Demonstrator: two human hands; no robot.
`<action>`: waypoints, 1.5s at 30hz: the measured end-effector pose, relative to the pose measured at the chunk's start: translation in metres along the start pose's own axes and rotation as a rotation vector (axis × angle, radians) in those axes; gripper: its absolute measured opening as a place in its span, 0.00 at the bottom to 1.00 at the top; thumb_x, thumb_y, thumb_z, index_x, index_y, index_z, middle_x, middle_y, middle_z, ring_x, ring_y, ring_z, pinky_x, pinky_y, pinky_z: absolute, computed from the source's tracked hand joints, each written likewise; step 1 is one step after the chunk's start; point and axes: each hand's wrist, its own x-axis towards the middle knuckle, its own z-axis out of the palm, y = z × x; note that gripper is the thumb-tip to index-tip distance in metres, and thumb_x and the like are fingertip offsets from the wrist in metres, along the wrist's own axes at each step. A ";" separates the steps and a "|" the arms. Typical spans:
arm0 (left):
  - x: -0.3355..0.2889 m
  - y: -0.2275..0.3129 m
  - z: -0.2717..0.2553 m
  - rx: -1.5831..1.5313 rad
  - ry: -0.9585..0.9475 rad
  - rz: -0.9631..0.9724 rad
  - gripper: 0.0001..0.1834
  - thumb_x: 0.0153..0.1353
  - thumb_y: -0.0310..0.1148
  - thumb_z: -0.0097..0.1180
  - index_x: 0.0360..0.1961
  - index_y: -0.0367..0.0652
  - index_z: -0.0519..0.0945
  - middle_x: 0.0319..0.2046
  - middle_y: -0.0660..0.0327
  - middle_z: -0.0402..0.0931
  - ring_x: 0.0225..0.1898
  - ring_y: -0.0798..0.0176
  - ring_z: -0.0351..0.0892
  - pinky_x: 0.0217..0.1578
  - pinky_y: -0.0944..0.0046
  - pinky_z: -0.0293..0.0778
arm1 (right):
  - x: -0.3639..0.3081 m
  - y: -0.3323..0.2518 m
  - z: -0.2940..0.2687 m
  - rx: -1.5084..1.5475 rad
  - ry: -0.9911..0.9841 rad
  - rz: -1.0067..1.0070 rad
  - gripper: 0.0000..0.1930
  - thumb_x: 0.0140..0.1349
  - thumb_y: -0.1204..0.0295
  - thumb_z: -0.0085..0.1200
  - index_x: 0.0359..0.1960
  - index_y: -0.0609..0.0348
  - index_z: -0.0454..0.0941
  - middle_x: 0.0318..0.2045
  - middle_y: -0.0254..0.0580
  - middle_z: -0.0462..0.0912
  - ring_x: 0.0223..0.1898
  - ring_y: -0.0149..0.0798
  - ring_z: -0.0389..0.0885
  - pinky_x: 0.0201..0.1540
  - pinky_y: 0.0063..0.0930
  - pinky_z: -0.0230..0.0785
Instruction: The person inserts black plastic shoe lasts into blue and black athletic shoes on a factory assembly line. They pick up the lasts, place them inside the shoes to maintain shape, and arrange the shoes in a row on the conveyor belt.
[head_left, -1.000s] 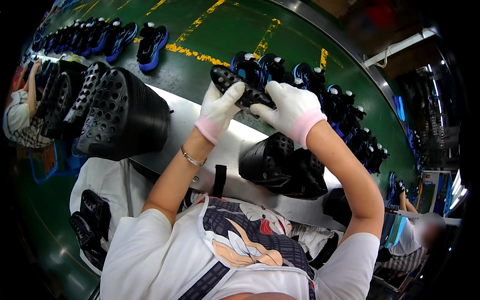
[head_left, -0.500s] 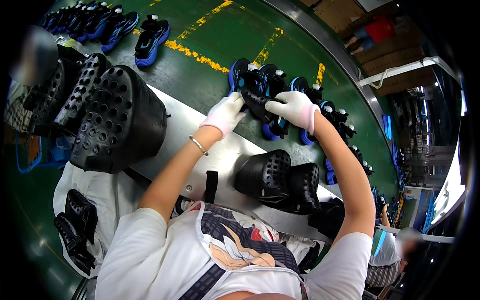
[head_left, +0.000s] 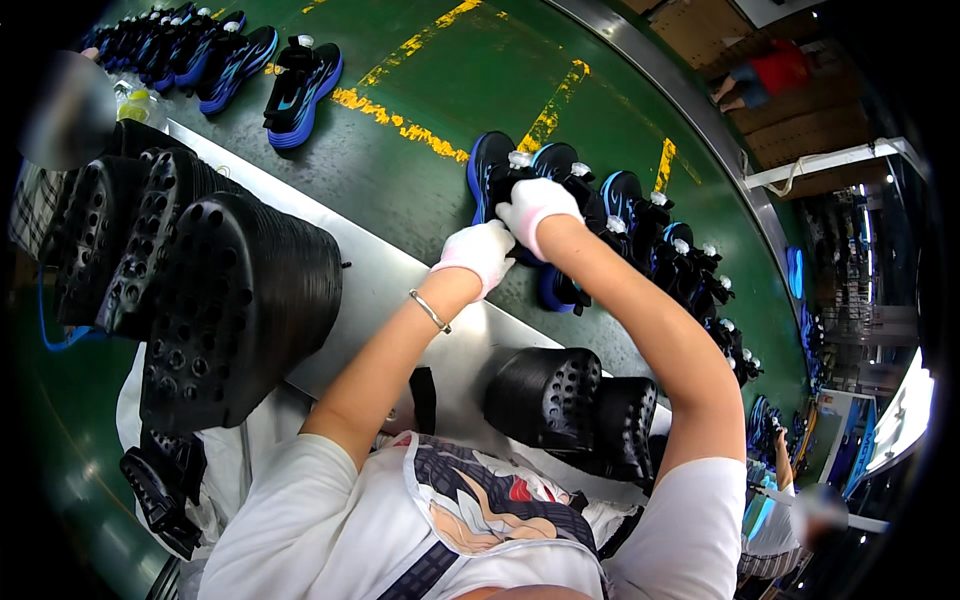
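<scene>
My left hand (head_left: 478, 258) and my right hand (head_left: 538, 212), both in white gloves with pink cuffs, meet over the near end of a row of shoes. Their fingers are closed. What they grip is mostly hidden; dark material shows between and beyond them. Right by them stands a black shoe (head_left: 487, 165) with a blue-purple sole and a white wad in its opening. Several similar shoes (head_left: 622, 195) continue to the right. Below my hands, two stacks of black perforated, curved pieces (head_left: 545, 395) rest by a metal ledge (head_left: 372, 285).
Larger stacks of black perforated pieces (head_left: 250, 300) rise at the left. More shoes (head_left: 303, 95) stand at the upper left on the green surface (head_left: 400, 185), marked with yellow lines. Black pieces (head_left: 160, 500) lie on white cloth at the lower left. Another person (head_left: 775, 520) is at the right.
Both hands have drawn together, the right moving left and the left moving right and down. The black perforated piece seen between them before is now mostly hidden. The whole view has shifted slightly.
</scene>
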 end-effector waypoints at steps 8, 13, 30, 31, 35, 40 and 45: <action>0.017 0.008 -0.006 0.055 -0.080 -0.105 0.15 0.55 0.44 0.59 0.37 0.46 0.84 0.38 0.52 0.82 0.41 0.47 0.81 0.44 0.52 0.77 | 0.049 0.011 0.035 -0.026 0.145 -0.055 0.16 0.62 0.63 0.48 0.37 0.61 0.84 0.40 0.58 0.82 0.44 0.54 0.82 0.48 0.42 0.74; 0.011 0.012 -0.015 0.073 -0.067 -0.147 0.18 0.56 0.46 0.57 0.38 0.44 0.83 0.39 0.51 0.82 0.43 0.47 0.81 0.46 0.53 0.76 | 0.024 0.001 0.009 -0.058 0.134 -0.105 0.12 0.60 0.68 0.50 0.37 0.60 0.84 0.38 0.54 0.84 0.43 0.51 0.83 0.46 0.40 0.76; 0.003 0.005 0.004 0.197 0.109 -0.087 0.19 0.60 0.48 0.53 0.45 0.48 0.81 0.44 0.54 0.79 0.47 0.48 0.79 0.47 0.52 0.76 | -0.010 0.035 -0.011 -0.162 0.267 -0.358 0.15 0.62 0.61 0.47 0.35 0.56 0.83 0.34 0.52 0.84 0.39 0.55 0.82 0.43 0.44 0.74; -0.003 0.013 -0.015 0.202 0.084 -0.138 0.17 0.58 0.47 0.54 0.42 0.49 0.82 0.43 0.53 0.79 0.46 0.49 0.79 0.47 0.52 0.76 | -0.027 0.041 -0.022 -0.180 0.292 -0.358 0.14 0.62 0.61 0.47 0.35 0.53 0.82 0.34 0.50 0.84 0.38 0.56 0.82 0.43 0.45 0.74; -0.015 -0.002 -0.059 0.349 0.259 -0.256 0.14 0.55 0.41 0.60 0.40 0.49 0.84 0.42 0.54 0.81 0.45 0.51 0.81 0.45 0.55 0.78 | -0.104 0.099 -0.047 -0.108 0.336 -0.199 0.14 0.61 0.62 0.47 0.37 0.54 0.83 0.36 0.51 0.84 0.39 0.54 0.82 0.44 0.44 0.75; -0.016 0.049 -0.064 0.447 0.509 0.007 0.22 0.50 0.47 0.65 0.45 0.51 0.81 0.46 0.55 0.76 0.49 0.51 0.74 0.49 0.56 0.74 | -0.137 0.194 -0.004 -0.049 0.334 0.016 0.13 0.63 0.63 0.45 0.37 0.56 0.79 0.34 0.51 0.83 0.41 0.53 0.81 0.44 0.45 0.73; -0.027 0.100 -0.005 0.496 0.316 0.405 0.37 0.37 0.57 0.69 0.50 0.53 0.80 0.57 0.40 0.67 0.59 0.40 0.65 0.62 0.49 0.59 | -0.131 0.211 0.042 0.022 0.384 0.029 0.16 0.61 0.57 0.50 0.45 0.50 0.79 0.41 0.50 0.82 0.46 0.51 0.80 0.49 0.42 0.73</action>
